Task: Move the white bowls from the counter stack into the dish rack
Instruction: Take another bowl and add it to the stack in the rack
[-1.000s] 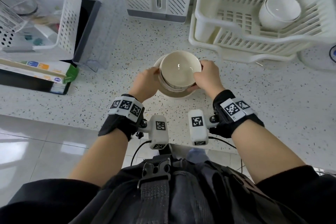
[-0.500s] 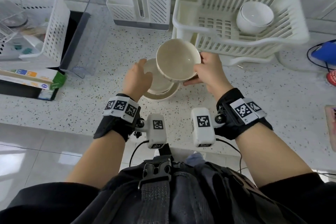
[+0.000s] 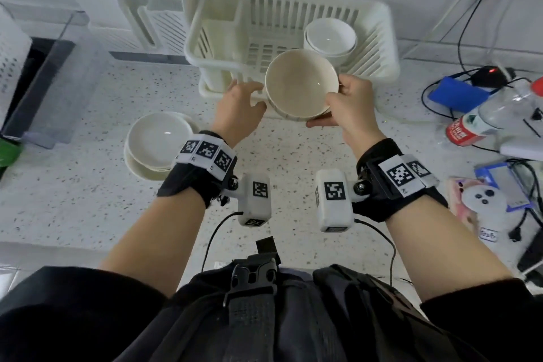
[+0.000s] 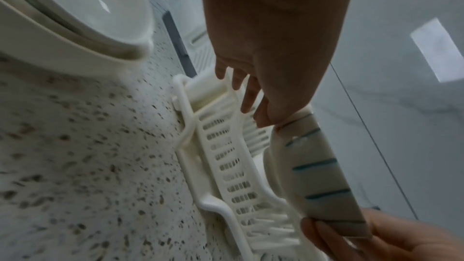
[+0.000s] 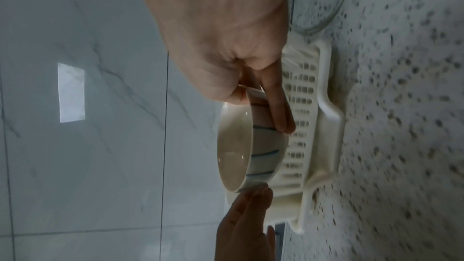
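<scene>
One bowl (image 3: 301, 84) held aloft, two stacked in the rack (image 3: 282, 12), two left on the surface (image 3: 88, 214) (a third underneath is possible); one bottle (image 3: 493, 117).

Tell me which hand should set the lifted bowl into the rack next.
Right. The right hand already grips the striped bowl by its rim over the dish rack, close to the bowls already inside. The left hand only touches its side with straight fingers.

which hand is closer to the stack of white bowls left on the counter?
Left. The left hand is up beside the carried bowl, just right of the white counter stack; the right hand grips that bowl's far side.
</scene>
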`<action>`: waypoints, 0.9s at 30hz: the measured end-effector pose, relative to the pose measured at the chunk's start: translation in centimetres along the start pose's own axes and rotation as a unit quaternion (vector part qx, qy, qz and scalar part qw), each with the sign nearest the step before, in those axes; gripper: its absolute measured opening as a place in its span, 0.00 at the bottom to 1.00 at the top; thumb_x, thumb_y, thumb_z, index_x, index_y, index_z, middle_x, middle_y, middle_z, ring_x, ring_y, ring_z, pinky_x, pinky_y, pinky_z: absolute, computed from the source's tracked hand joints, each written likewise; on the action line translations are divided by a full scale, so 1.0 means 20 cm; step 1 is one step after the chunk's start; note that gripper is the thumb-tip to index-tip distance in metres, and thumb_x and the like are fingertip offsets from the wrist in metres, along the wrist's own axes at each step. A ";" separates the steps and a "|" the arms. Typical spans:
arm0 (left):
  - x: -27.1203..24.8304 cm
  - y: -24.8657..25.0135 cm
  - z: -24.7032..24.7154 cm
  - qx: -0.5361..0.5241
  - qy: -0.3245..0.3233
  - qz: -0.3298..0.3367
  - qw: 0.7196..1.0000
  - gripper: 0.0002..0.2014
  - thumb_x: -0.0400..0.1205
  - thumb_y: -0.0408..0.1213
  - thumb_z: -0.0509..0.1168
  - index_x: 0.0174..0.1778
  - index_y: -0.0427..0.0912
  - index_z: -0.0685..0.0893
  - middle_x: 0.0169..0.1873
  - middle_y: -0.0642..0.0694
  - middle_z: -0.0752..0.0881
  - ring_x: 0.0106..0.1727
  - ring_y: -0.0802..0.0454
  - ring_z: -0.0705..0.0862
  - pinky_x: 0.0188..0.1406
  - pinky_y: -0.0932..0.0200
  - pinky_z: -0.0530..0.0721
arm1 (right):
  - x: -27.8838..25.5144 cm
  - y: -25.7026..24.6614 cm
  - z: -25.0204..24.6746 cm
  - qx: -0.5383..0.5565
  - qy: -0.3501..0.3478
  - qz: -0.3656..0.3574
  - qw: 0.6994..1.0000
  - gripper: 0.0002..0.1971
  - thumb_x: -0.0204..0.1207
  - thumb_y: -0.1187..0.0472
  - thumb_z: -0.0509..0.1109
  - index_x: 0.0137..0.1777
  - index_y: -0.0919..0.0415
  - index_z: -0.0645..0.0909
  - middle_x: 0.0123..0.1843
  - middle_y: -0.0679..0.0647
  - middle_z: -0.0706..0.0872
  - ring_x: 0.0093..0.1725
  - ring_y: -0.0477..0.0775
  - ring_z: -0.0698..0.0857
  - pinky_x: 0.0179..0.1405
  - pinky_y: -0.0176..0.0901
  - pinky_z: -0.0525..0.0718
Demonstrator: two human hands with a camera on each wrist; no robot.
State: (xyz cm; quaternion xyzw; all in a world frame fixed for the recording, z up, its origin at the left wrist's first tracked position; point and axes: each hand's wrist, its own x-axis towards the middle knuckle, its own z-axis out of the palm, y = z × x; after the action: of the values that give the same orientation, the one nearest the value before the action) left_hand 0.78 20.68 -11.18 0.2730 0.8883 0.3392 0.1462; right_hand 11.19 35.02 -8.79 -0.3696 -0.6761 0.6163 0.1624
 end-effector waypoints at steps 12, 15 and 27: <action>0.41 0.25 0.22 0.087 -0.123 0.054 0.987 0.21 0.82 0.42 0.62 0.70 0.41 0.76 0.71 0.43 0.79 0.72 0.45 0.76 0.72 0.51 0.71 | 0.40 -0.08 -0.29 0.005 0.077 -0.012 0.997 0.18 0.74 0.79 0.56 0.58 0.68 0.81 0.49 0.58 0.83 0.31 0.62 0.90 0.29 0.54 0.92; 0.51 0.24 0.25 0.078 -0.178 0.048 0.980 0.18 0.81 0.42 0.64 0.66 0.40 0.80 0.65 0.43 0.84 0.66 0.48 0.81 0.71 0.53 0.75 | 0.53 -0.10 -0.27 0.010 0.079 0.003 0.997 0.20 0.75 0.79 0.55 0.63 0.68 0.80 0.49 0.56 0.81 0.30 0.58 0.88 0.30 0.53 0.93; 0.75 0.10 0.30 -0.004 -0.264 0.019 0.964 0.14 0.74 0.49 0.70 0.49 0.44 0.90 0.45 0.46 0.91 0.43 0.54 0.88 0.49 0.58 0.86 | 1.00 -0.08 -0.14 -0.017 0.094 0.062 0.993 0.18 0.77 0.78 0.55 0.62 0.67 0.78 0.42 0.46 0.75 0.32 0.52 0.81 0.32 0.55 0.92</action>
State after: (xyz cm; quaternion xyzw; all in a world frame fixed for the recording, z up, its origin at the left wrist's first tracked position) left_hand -7.95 33.79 -15.24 0.3694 0.8115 0.2610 0.3701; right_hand -0.84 51.05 -11.48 -0.4699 -0.6438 0.5764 0.1804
